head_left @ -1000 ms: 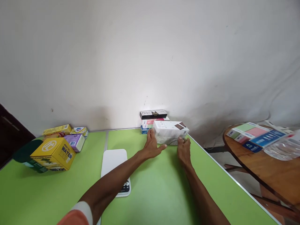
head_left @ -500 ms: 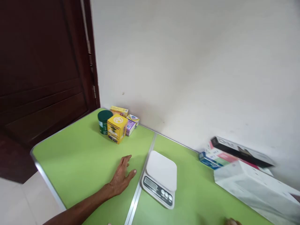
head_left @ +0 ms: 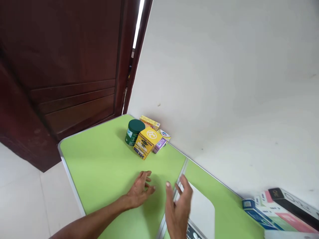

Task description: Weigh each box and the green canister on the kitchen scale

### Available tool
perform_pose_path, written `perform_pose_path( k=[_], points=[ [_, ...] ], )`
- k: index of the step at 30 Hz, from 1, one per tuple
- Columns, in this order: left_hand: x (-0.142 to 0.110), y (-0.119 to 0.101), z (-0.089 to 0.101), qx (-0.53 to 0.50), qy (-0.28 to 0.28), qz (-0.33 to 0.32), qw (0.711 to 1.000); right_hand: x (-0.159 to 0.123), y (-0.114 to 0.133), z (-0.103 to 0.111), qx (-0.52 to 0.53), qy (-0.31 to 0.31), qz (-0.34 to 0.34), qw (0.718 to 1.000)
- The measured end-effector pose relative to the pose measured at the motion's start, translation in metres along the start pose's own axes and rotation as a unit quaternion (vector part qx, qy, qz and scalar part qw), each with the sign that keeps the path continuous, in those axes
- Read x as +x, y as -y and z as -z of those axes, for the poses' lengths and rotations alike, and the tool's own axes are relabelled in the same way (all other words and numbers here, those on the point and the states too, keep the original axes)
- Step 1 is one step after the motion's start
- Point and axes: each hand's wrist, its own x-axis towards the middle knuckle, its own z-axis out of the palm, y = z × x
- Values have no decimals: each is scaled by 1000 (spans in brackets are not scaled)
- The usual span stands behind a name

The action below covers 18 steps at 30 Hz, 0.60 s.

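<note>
Over the green table, my left hand is held with its fingers spread and nothing in it. To its right my right hand is raised, thumb and fingers apart, also holding nothing. Behind my right hand lies a white kitchen scale, its display partly covered. Beyond my left hand stands a yellow box with a round white logo on top. A dark green canister is beside it on the left. A purple and white box and two small yellow boxes, one of them flat, sit close behind.
Against the wall at the lower right are a black and white box, a blue box and a pink-green box, partly cut off. A metal seam crosses the green table. A dark wooden door stands at the left.
My hands have come away from the white box at the right. The view has swung left toward the yellow box and canister. My right hand has come over beside the left.
</note>
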Motion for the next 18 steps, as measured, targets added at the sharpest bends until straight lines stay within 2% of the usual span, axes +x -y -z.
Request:
perform_pose_path(
  k=[2, 5, 7, 9, 11, 13, 15, 18],
  points=[
    [10, -15, 14, -9, -57, -21, 998, 11, 6, -29, 29, 51, -34, 998],
    [42, -46, 51, 2, -198, -75, 977, 33, 9, -62, 64, 102, -54, 991],
    [74, -61, 82, 30, -293, -103, 950, 48, 11, -79, 82, 106, -31, 990],
    [108, -69, 111, 76, -352, -124, 925, 62, 12, -95, 93, 98, 4, 991],
    [137, -68, 134, 102, -353, -109, 924, 72, 12, -110, 101, 93, 29, 990],
    [156, -62, 148, 110, -324, -94, 935, 80, 10, -121, 108, 89, 39, 989],
    [163, -56, 153, 113, -292, -100, 944, 86, 8, -128, 116, 83, 36, 989],
    [161, -50, 152, 120, -255, -115, 953, 98, 5, -132, 137, 84, 20, 987]
  ],
)
